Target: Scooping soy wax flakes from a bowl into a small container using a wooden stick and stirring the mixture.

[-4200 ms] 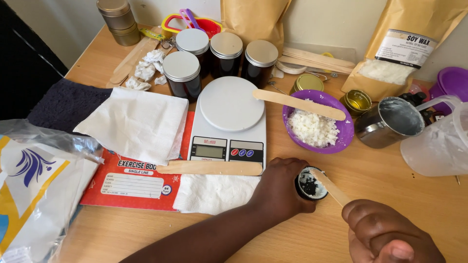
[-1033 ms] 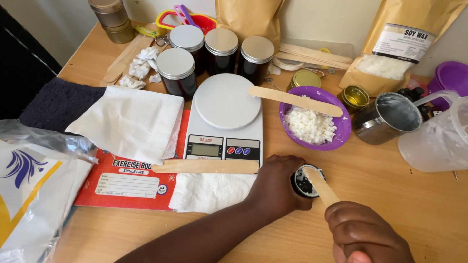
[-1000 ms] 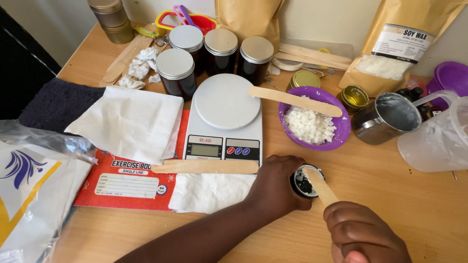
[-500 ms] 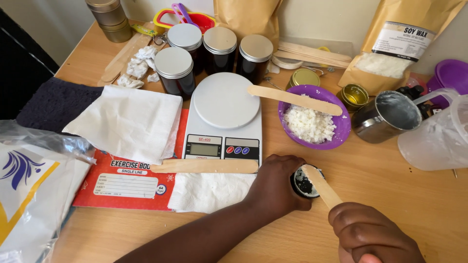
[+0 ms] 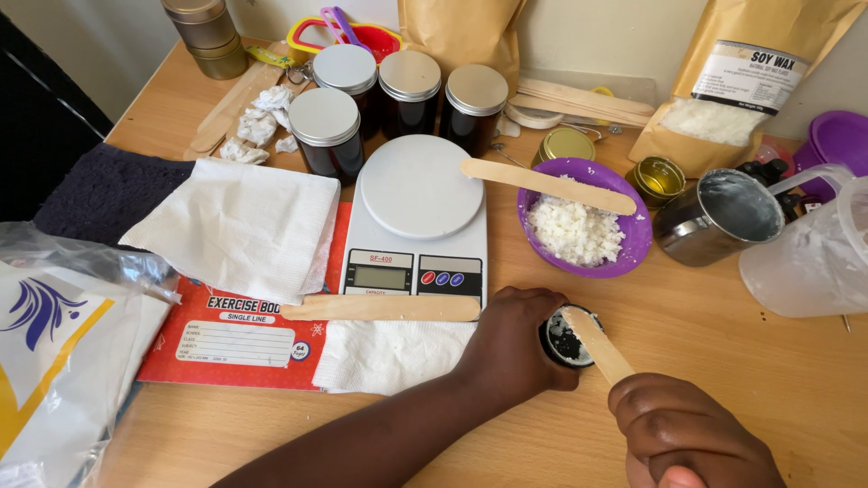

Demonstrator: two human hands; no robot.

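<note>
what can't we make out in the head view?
- Small jar: sides hidden by left hand; dark contents unclear.
- Stick: lower end hidden in right hand.
- Right hand: cut off by bottom edge.
- Plastic jug: cut off by right edge.

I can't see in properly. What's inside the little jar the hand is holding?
Dark stuff shows inside the little jar, with the wooden stick poking in. The left hand covers its side, so how full it is stays hidden.
</note>
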